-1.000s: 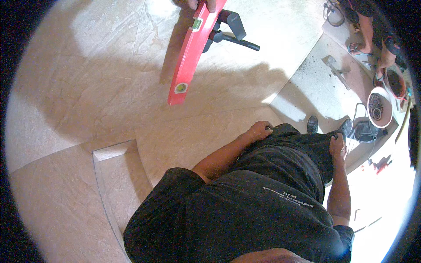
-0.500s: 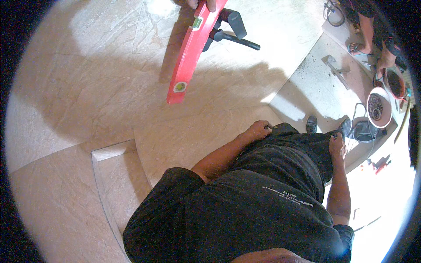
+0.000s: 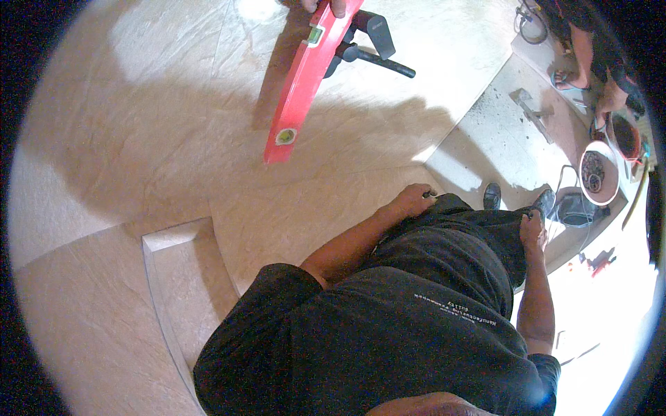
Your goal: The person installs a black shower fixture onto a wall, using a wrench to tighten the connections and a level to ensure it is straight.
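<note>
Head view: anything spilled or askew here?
Yes: dark specks are scattered on the pale grey floor near the handled tool, looking like loose debris. The red level slants in the picture, but fisheye bending leaves its true tilt unclear.

Black T-shirt (image 3: 388,347), short-sleeved | small white chest lettering (image 3: 459,310) | dark trousers (image 3: 479,232) | dark closed shoes (image 3: 492,196)
</note>
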Demonstrator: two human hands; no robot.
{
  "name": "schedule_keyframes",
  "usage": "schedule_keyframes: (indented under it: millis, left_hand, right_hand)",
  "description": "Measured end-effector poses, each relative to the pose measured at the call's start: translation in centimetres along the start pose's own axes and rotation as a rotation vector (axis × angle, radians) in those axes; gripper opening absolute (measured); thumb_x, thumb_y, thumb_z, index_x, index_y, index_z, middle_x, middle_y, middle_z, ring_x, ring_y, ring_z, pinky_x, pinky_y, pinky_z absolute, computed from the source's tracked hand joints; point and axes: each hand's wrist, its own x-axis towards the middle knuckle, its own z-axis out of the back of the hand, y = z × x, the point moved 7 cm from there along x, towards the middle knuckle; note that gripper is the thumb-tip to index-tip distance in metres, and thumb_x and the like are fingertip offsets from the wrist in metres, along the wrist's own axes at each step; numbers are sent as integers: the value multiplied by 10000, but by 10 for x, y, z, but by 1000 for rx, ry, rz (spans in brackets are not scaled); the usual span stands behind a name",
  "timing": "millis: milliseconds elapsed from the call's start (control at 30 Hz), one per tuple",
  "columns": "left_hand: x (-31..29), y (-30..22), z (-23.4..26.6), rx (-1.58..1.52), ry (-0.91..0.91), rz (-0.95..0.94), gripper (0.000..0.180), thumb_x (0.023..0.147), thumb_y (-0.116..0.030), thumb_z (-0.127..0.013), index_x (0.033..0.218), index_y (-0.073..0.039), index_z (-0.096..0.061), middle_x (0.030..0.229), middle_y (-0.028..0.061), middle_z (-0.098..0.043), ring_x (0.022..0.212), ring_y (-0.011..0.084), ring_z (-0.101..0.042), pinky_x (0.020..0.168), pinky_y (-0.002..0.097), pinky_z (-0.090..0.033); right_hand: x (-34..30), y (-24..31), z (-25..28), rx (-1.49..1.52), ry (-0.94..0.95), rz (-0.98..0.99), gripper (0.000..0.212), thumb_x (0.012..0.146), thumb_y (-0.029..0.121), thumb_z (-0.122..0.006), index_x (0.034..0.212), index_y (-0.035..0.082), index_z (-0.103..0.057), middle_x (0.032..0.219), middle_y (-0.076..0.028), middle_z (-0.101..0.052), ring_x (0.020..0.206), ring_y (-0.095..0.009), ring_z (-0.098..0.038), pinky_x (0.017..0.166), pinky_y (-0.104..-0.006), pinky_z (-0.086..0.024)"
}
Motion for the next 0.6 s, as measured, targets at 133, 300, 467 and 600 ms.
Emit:
schedule_keyframes:
  millis: [133, 300, 467, 600]
  left_hand:
    - [-3, -10, 1, -24, -22, -22, 360, 832, -284, -661, 1099, -44, -689, 1068, 207, -687, 1009, 352, -656, 914, 421, -509]
    - [-1, 2, -4, 17, -8, -7, 357, 829, -274, -666, 1097, -39, -688, 1059, 199, -690, 1012, 351, -655, 926, 416, -506]
    - [-4, 21, -4, 56, 30, 2, 453, 825, -322, -685, 1165, -23, -673, 1155, 201, -676, 1084, 351, -645, 957, 422, -507]
    - [-6, 33, -4, 71, -11, 29, 353, 830, -270, -664, 1104, -49, -694, 1071, 195, -692, 1008, 345, -662, 922, 418, -514]
  right_hand:
    - [-4, 5, 5, -12, -15, -4, 364, 941, 384, -523, 1199, 130, -559, 1150, -202, -661, 1076, -412, -623, 903, -501, -477]
    - [-2, 2, 3, -13, -39, 31, 393, 938, 378, -519, 1237, 125, -545, 1162, -210, -656, 1082, -424, -615, 917, -505, -467]
    - [-2, 4, 3, -12, -9, 7, 408, 937, 384, -523, 1245, 118, -541, 1172, -208, -654, 1095, -416, -614, 920, -500, -468]
    - [1, 2, 0, -18, 86, -26, 512, 951, 427, -510, 1359, 121, -464, 1247, -225, -612, 1146, -440, -577, 966, -549, -447]
